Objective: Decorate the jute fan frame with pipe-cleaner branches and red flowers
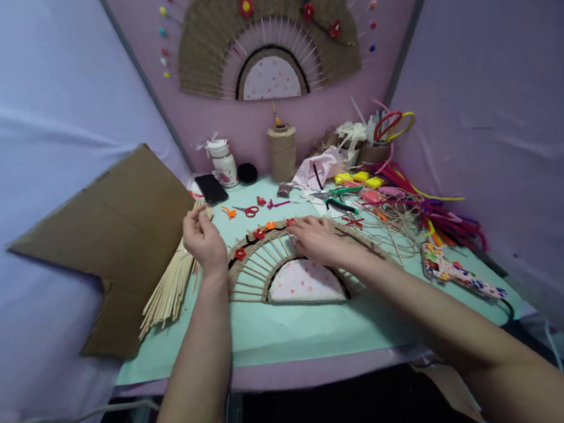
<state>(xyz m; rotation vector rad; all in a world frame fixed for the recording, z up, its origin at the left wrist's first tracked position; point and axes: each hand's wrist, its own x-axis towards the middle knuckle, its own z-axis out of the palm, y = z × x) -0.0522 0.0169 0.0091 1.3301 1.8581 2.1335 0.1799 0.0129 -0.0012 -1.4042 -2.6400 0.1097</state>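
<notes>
A half-round fan point(248, 277) of thin sticks with a twine-wrapped rim lies on the table. Red flowers point(240, 254) and an orange flower point(270, 226) sit along its rim, and a white dotted half-disc point(308, 281) fills its base. My right hand point(317, 240) reaches over the fan, fingers closed at a red flower point(291, 222) on top of the rim. To the left, my left hand point(204, 239) is raised with curled fingers beside a bundle of thin sticks point(167, 287); anything inside them is too small to make out.
Cardboard point(116, 232) leans at the left. Behind the fan are red scissors point(250, 211), green-handled pliers point(344, 193), a twine spool point(283, 153), a bottle point(222, 164) and a phone point(211, 188). Tangled pipe cleaners point(441, 224) and a patterned glue gun point(460, 273) lie right.
</notes>
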